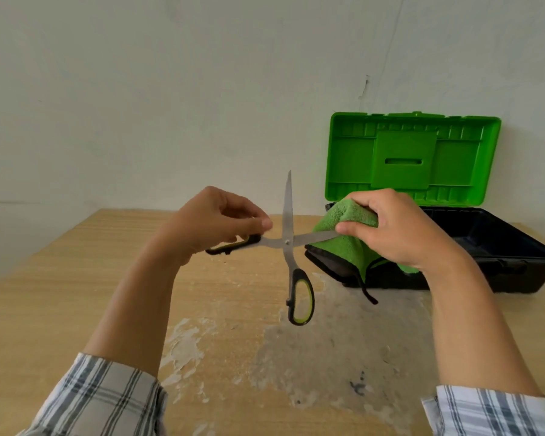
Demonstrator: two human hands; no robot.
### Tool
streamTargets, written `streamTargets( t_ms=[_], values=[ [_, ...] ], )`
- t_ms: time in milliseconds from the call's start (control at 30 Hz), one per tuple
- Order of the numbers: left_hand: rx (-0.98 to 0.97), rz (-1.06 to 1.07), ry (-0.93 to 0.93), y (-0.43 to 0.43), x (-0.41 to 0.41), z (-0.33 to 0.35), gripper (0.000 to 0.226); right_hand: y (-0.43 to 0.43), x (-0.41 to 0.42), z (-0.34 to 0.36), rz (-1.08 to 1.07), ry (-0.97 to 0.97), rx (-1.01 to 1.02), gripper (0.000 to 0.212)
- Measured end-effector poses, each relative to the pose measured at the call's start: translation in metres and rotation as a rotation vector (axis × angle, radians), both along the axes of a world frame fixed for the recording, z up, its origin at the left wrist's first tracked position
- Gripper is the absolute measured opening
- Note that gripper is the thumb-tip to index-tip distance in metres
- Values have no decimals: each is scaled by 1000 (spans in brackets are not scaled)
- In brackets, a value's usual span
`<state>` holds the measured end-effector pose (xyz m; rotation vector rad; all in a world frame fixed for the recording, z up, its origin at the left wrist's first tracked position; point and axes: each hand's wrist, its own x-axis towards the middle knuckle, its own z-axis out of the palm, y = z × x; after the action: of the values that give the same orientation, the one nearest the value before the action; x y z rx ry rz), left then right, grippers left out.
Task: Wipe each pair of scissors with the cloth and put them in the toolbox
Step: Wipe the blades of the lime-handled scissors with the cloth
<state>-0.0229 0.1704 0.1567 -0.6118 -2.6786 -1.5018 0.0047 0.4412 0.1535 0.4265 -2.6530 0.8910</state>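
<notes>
1. Desk (76, 309): worn, pale patches near the person.
2. Scissors (287, 243) held above desk, blades spread wide; one handle hangs down.
3. Left hand (214, 221): grip closed on the other handle.
4. Right hand (397, 228): grip pinches cloth (343, 243) around one blade.
5. Toolbox (516, 247) behind, lid (412, 155) upright against wall (170, 89).

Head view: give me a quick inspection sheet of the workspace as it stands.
Surface: wooden table, pale smears and a dark speck near its front.
Job's things: scissors spread wide open, held in the air; green cloth pinched around one blade; toolbox open, lid upright.
Clutter: nothing seen.
Grippers: left hand holds one handle; right hand grips the cloth.
Cables: nothing seen.
Surroundings: plain wall.
</notes>
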Motion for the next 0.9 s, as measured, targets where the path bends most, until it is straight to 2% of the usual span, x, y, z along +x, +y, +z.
streamTargets(
  t_ms=[67,167,400,600,733,900],
  values=[
    [-91,-35,17,7,2,-2,15,-3,-1,0,20,-1,-19,5],
    [-101,-32,37,12,0,-6,10,-5,-1,-1,0,29,-68,5],
    [-46,-80,-6,22,5,-9,26,-6,-1,-1,-74,106,-179,11],
    [86,36,24,15,2,-5,28,11,-2,1,-327,270,-493,15],
    [191,114,81,9,-3,-3,28,22,-1,0,-284,103,-601,12],
    [266,127,118,27,4,-4,27,-17,-3,-1,-41,-152,-632,23]
  ],
)
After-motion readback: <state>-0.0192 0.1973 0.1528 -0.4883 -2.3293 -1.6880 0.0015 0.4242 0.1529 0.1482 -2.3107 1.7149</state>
